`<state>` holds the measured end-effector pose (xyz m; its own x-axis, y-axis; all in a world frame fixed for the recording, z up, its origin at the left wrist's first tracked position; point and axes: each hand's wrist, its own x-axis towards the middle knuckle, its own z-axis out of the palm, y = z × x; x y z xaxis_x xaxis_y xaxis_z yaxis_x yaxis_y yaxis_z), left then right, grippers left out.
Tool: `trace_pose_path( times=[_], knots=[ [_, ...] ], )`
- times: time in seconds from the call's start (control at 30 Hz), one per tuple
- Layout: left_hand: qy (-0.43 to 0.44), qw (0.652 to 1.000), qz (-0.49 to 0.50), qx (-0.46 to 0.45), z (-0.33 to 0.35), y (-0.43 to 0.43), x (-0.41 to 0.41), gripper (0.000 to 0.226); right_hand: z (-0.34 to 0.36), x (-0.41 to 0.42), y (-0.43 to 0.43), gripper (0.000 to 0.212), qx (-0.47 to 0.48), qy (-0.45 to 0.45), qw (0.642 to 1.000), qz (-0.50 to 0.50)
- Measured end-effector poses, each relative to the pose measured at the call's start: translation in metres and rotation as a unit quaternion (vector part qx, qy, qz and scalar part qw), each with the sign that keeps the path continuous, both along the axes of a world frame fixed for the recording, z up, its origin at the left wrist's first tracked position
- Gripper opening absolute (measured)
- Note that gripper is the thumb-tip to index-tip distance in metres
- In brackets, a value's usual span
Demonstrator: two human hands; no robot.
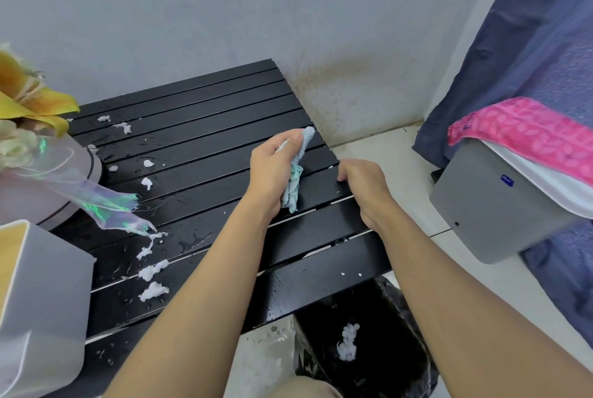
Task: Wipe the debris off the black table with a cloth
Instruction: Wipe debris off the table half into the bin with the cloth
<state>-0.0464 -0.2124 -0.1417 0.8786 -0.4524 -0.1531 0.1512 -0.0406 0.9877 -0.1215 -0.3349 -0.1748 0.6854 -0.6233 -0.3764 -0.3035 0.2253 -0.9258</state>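
A black slatted table stands against a grey wall, its surface wet in patches. At its left end are a white square box and a round pale pink pot of yellow and cream flowers (an iridescent ribbon trails from it onto the slats). Below the table's near right corner, a black-lined bin holds a white lump. The right hand grips the table's right edge, fingers curled over it. The left hand clenches a crumpled pale blue-green cloth, which touches the slats near that edge. White clumps of debris lie scattered along the table's left side, well apart from the cloth.
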Motion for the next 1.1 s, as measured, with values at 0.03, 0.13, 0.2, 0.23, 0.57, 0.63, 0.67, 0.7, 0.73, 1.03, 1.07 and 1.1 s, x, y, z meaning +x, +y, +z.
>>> trace_pose_path(
  times=[0.03, 0.13, 0.2, 0.23, 0.57, 0.63, 0.67, 0.7, 0.73, 1.03, 1.07, 1.1],
  knots=[
    [-0.005, 1.0, 0.001, 0.002, 0.001, 0.0, -0.001, 0.018, 0.0, -0.001, 0.001, 0.016, 0.003, -0.002, 1.0, 0.014],
    [-0.019, 1.0, -0.017, 0.017, 0.002, 0.0, -0.002, 0.019, -0.003, -0.002, -0.003, 0.05, 0.028, -0.008, 0.999, 0.023],
    [-0.014, 0.999, -0.039, 0.028, 0.002, -0.001, -0.002, 0.02, -0.003, -0.003, -0.005, 0.037, 0.046, -0.031, 0.998, 0.031],
    [-0.01, 0.998, -0.048, 0.036, 0.002, -0.002, -0.003, 0.021, -0.003, -0.004, -0.006, 0.03, 0.053, -0.042, 0.997, 0.036],
    [-0.448, 0.85, -0.019, 0.276, -0.022, -0.007, 0.001, 0.017, -0.005, -0.01, -0.007, 0.035, 0.066, -0.081, 0.992, 0.075],
    [-0.521, 0.805, -0.061, 0.277, -0.027, -0.004, 0.001, 0.017, -0.005, -0.01, -0.007, 0.033, 0.064, -0.079, 0.991, 0.083],
    [-0.548, 0.787, -0.092, 0.269, -0.026, -0.002, 0.003, 0.017, -0.005, -0.01, -0.007, 0.035, 0.059, -0.079, 0.991, 0.089],
    [-0.566, 0.774, -0.114, 0.259, -0.023, 0.0, 0.006, 0.017, -0.006, -0.01, -0.007, 0.037, 0.054, -0.079, 0.991, 0.094],
    [-0.571, 0.776, -0.111, 0.246, -0.019, 0.0, 0.009, 0.017, -0.006, -0.01, -0.007, 0.038, 0.053, -0.081, 0.991, 0.094],
    [-0.506, 0.816, -0.092, 0.263, -0.032, 0.002, 0.004, 0.019, -0.003, -0.012, -0.004, 0.037, 0.06, -0.077, 0.991, 0.095],
    [-0.469, 0.836, -0.127, 0.255, -0.028, 0.004, 0.004, 0.017, -0.003, -0.012, -0.005, 0.037, 0.056, -0.071, 0.991, 0.1],
    [-0.417, 0.863, -0.157, 0.237, -0.023, 0.007, 0.005, 0.015, -0.003, -0.012, -0.006, 0.039, 0.054, -0.062, 0.991, 0.104]
  ],
)
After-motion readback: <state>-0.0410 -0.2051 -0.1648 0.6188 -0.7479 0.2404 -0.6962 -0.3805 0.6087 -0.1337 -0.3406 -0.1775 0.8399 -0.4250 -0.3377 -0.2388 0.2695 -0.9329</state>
